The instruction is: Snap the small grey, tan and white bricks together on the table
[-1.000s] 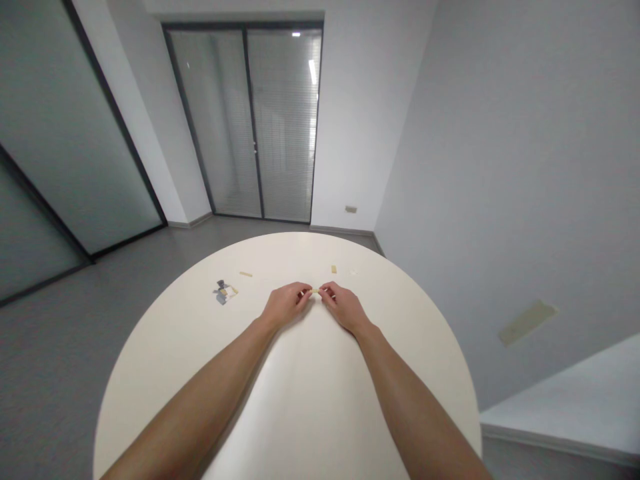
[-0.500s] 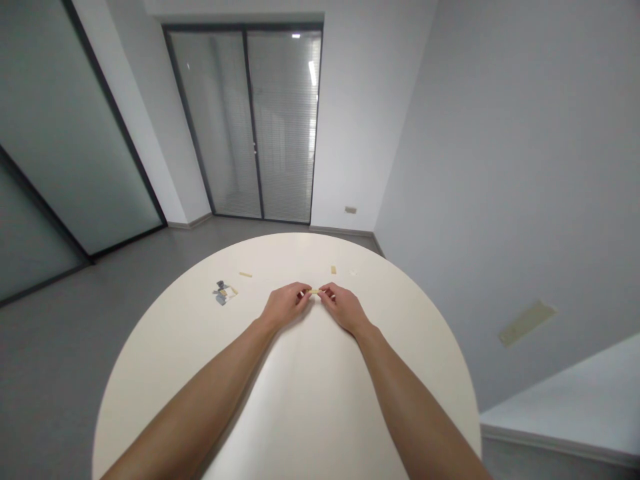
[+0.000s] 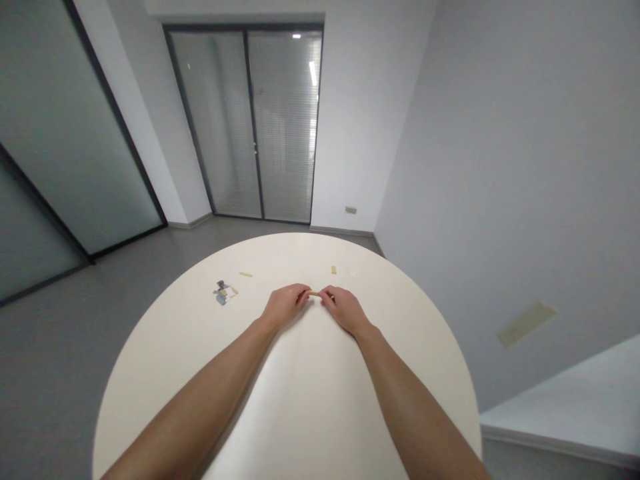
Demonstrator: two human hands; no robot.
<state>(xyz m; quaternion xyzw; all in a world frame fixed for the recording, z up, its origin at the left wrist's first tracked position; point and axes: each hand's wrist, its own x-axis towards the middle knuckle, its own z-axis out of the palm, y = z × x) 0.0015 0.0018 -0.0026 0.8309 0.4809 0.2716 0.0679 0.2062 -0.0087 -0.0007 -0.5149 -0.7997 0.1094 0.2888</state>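
Note:
Over the middle of the round table, my left hand (image 3: 289,301) and my right hand (image 3: 344,307) face each other with a small gap between their fingertips. A short yellowish strip of tape (image 3: 315,293) spans that gap, its left end pinched by my left fingers and its right end by my right fingers. Most of the strip is covered by the fingers. Beyond my right hand lies a small yellow piece (image 3: 333,270) of similar colour. A thin yellow strip (image 3: 245,275) rests past my left hand, farther to the left.
Both forearms lie over the round white table (image 3: 310,413). Grey, white and yellow scraps (image 3: 225,293) form a small pile at its left. A faint clear scrap (image 3: 354,273) sits at the back right. A grey wall (image 3: 500,200) rises on the right, and glass doors (image 3: 245,127) stand behind.
The strip between my fingertips has turned slightly and looks thinner and darker. My right hand has shifted a little; the scraps on the table stay put.

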